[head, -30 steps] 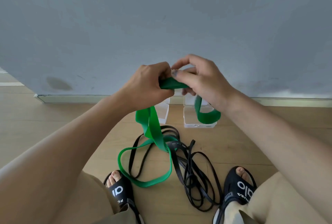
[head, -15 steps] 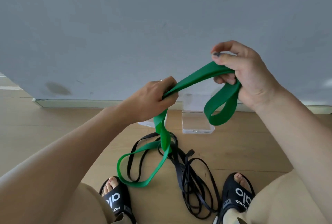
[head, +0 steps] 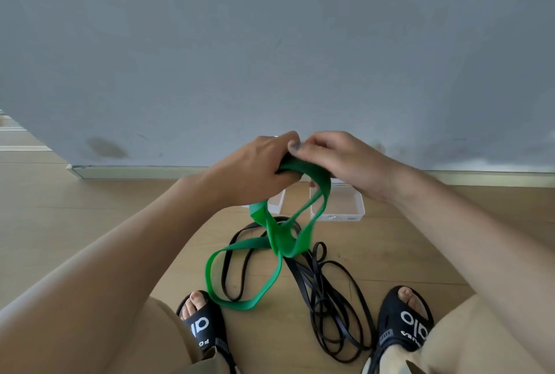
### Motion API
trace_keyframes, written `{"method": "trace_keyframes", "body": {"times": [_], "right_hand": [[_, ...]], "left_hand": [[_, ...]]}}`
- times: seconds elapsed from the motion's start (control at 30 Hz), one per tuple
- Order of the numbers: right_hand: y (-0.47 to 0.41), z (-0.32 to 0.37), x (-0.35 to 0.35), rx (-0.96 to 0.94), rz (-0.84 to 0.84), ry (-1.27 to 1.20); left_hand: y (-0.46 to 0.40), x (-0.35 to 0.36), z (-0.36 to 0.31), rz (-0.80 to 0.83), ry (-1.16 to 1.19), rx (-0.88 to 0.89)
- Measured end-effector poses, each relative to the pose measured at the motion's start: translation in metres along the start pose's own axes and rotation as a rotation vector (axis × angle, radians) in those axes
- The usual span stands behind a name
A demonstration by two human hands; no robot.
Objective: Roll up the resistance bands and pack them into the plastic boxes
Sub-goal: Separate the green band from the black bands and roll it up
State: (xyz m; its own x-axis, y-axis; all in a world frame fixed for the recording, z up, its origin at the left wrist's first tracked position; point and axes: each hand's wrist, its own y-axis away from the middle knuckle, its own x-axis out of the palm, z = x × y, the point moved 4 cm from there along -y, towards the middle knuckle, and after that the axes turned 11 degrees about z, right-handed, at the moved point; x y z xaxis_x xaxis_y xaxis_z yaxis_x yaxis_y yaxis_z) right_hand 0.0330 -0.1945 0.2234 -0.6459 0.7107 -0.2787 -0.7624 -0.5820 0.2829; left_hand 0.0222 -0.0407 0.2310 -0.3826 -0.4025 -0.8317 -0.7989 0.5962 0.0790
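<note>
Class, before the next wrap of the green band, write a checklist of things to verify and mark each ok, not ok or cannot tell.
1. Left hand grips the green band: ok.
2. Right hand holds the band's upper loop: ok.
3. Band rolled up: not ok, long loops hang to the floor.
4. Green band free of the black bands: cannot tell, they overlap.
5. Plastic box open: ok.

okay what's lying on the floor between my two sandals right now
In the head view, the tangle of black resistance bands lies on the wooden floor between the left sandal and right sandal, with the green band's hanging loop beside the left one.
</note>
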Motion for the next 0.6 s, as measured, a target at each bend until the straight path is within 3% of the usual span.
{"method": "trace_keyframes", "body": {"times": [0.17, 0.47, 0.6], "right_hand": [[0.000, -0.004, -0.004, 0.049, 0.002, 0.096], [0.005, -0.004, -0.006, 0.064, 0.097, 0.185], [0.009, -0.001, -0.008, 0.087, 0.164, 0.204]], "left_hand": [[0.001, 0.008, 0.009, 0.107, 0.037, -0.030], [-0.004, 0.002, 0.016, 0.094, -0.018, -0.017], [-0.003, 0.002, 0.016, 0.120, 0.085, -0.006]]}}
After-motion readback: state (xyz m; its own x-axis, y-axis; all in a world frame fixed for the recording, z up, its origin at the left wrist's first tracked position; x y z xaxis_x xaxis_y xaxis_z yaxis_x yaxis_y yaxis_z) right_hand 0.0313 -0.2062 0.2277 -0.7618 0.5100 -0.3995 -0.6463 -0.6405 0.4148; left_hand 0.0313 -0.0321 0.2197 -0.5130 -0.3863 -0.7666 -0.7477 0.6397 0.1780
